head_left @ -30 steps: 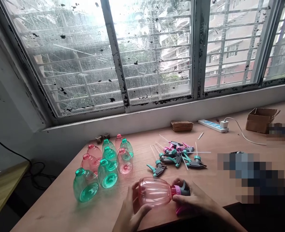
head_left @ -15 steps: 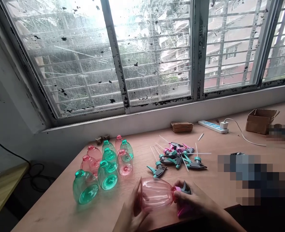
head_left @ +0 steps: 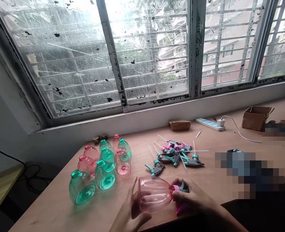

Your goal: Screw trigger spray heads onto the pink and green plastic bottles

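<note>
A clear pink bottle lies on its side in the air above the table's front edge, its neck pointing right. A trigger spray head with a pink collar and grey body sits at that neck. My right hand is closed around the spray head, thumb and fingers at the collar; its pink trigger hangs below. Around the bottle's base, my left hand is loosely cupped with fingers spread. Some of its fingers show behind the pink plastic, and the thumb stretches out below, apart from the bottle.
Several green bottles and pink bottles stand to the left. Behind my hands lies a pile of spray heads with thin tubes. Farther back are a brown packet, a power strip and a cardboard box. A blurred patch covers the right side.
My left hand has loosened at the bottle's base, its thumb moving away from the plastic. My right hand keeps its hold on the spray head. The whole view has shifted slightly.
</note>
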`<action>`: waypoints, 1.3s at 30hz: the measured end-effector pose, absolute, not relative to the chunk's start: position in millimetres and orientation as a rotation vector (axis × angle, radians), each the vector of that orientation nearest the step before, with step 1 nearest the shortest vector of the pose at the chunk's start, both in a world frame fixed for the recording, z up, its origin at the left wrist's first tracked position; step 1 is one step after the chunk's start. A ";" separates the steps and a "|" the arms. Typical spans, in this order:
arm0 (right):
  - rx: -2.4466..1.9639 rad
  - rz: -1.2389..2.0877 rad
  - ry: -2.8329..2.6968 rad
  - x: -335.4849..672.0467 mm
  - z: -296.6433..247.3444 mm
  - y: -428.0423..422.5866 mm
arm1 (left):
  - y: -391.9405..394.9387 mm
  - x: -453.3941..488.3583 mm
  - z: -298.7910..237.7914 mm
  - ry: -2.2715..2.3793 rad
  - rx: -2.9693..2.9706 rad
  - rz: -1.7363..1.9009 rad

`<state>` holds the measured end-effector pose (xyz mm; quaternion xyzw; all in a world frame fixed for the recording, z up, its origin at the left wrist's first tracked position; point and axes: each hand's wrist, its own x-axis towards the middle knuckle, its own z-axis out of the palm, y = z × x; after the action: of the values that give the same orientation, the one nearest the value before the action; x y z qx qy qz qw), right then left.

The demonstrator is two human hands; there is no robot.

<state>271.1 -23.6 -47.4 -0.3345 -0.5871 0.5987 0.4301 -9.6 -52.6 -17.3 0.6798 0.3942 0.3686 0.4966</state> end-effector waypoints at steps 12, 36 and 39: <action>-0.843 1.474 -1.498 274.7 -48.6 -26.4 | -38.0 -12.8 -32.0 1.133 1.814 1.021; -0.941 1.518 -1.445 271.7 -41.9 -30.6 | -41.5 -8.2 -27.3 1.062 1.665 1.101; -0.957 1.528 -1.431 271.4 -41.4 -29.7 | -46.2 -7.5 -24.3 1.010 1.622 1.081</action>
<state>271.4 -29.7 -41.4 -0.3796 -0.5677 0.6062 0.4076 -7.5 -46.2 -24.3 0.6577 0.4097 0.4382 0.4556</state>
